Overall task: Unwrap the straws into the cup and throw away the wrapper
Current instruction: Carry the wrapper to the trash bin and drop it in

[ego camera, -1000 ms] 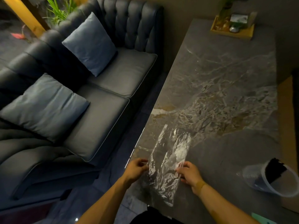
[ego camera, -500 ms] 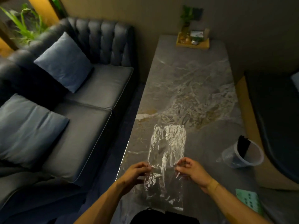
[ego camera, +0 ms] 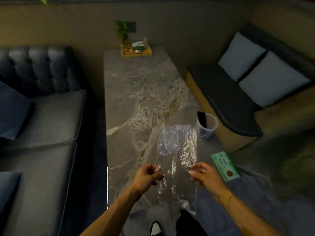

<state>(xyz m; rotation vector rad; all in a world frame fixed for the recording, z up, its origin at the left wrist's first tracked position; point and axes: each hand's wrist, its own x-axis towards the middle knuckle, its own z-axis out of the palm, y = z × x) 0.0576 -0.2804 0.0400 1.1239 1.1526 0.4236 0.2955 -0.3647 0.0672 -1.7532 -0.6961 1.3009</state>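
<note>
Head view: both hands point(ego camera: 148, 176) point(ego camera: 203, 175) pinch clear wrapper point(ego camera: 178, 150); green card point(ego camera: 225, 166) print unreadable.

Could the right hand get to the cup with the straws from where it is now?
Probably yes, but not freely: the right hand is pinching the wrapper, which the left hand also holds. The cup stands beyond it on the table, with nothing between.

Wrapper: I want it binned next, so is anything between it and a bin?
No bin shows in this view, so that path cannot be judged. Both hands, left and right, already pinch the wrapper over the table; nothing lies between them.
</note>
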